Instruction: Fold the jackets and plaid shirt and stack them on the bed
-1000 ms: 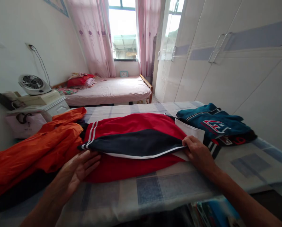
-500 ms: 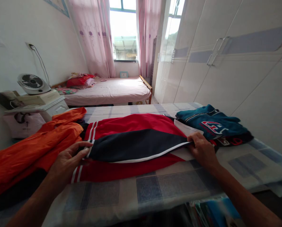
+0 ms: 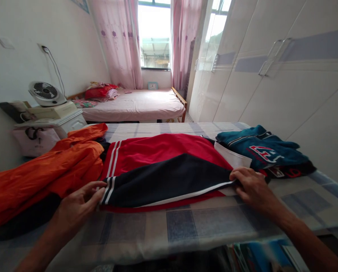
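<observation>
A red and navy jacket [image 3: 169,151] with white stripes lies spread across the bed in front of me. Its navy sleeve [image 3: 169,181] is stretched lengthwise over the red body. My left hand [image 3: 81,202] pinches the striped cuff end of that sleeve. At the other end, near the white collar part [image 3: 233,155], my right hand [image 3: 251,185] is closed on the sleeve's shoulder end. An orange jacket [image 3: 78,166] with dark lining lies left of it, close to my left hand. Beyond my right hand sits a folded teal garment [image 3: 259,145] with a red and white letter, stacked on dark clothing.
A checked blue and white sheet [image 3: 183,223] covers the near bed. Behind it stand a pink-sheeted bed [image 3: 135,105] and a window. White wardrobes [image 3: 299,98] line the right side. A fan [image 3: 47,93] rests on boxes at left. Books [image 3: 262,255] show below the front edge.
Both hands have drawn the navy sleeve nearer to me, so it now covers most of the red strip along the jacket's front edge. The view has shifted slightly.
</observation>
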Tool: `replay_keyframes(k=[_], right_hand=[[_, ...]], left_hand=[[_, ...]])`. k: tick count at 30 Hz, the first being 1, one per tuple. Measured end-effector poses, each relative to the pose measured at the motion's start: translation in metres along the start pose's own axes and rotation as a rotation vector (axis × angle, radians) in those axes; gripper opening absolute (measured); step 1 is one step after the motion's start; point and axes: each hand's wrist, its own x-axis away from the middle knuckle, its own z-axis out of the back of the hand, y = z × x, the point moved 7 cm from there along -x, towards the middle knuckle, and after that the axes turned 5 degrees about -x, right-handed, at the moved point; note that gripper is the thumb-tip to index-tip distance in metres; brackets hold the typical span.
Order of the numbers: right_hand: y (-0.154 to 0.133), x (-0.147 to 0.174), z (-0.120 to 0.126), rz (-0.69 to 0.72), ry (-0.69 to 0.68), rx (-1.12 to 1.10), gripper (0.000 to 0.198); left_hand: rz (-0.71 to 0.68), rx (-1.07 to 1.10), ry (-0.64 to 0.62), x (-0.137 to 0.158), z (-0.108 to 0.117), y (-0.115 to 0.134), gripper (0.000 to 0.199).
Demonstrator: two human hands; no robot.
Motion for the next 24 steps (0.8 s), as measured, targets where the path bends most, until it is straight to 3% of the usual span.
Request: replay_keyframes(k=[2, 4, 6, 8, 11, 14, 16, 19, 22, 24], right_hand=[[-0.014, -0.006, 0.018, 0.071, -0.001, -0.060, 0.031], [-0.030, -0.020, 0.038, 0.091, 0.084, -0.102, 0.033], [-0.047, -0.035, 0.045, 0.100, 0.160, -0.115, 0.035], [-0.062, -0.046, 0.028, 0.119, 0.131, -0.098, 0.042], [-0.068, -0.049, -0.030, 0.097, -0.105, -0.033, 0.047], [-0.056, -0.038, -0.070, -0.002, -0.309, -0.001, 0.052], [-0.050, -0.037, -0.072, -0.032, -0.380, -0.023, 0.055], [-0.046, -0.057, -0.051, -0.008, -0.412, -0.140, 0.051], [-0.035, -0.108, -0.029, 0.014, -0.293, -0.187, 0.047], [-0.015, -0.147, -0.029, -0.067, -0.226, -0.138, 0.047]], left_hand=[[-0.257, -0.299, 0.198, 0.008, 0.016, 0.030, 0.039], [-0.543, -0.383, 0.275, 0.018, 0.013, 0.063, 0.040], [-0.787, -0.400, 0.188, 0.023, -0.009, 0.085, 0.039], [-0.909, -0.492, 0.048, 0.021, -0.041, 0.090, 0.042], [-0.833, -0.640, -0.081, 0.006, -0.074, 0.068, 0.051], [-0.715, -0.664, -0.147, -0.006, -0.080, 0.049, 0.057], [-0.687, -0.624, -0.215, -0.011, -0.076, 0.049, 0.056], [-0.672, -0.539, -0.252, -0.033, -0.063, 0.065, 0.052], [-0.665, -0.571, -0.153, -0.078, -0.050, 0.086, 0.048], [-0.619, -0.658, -0.112, -0.116, -0.049, 0.093, 0.045]])
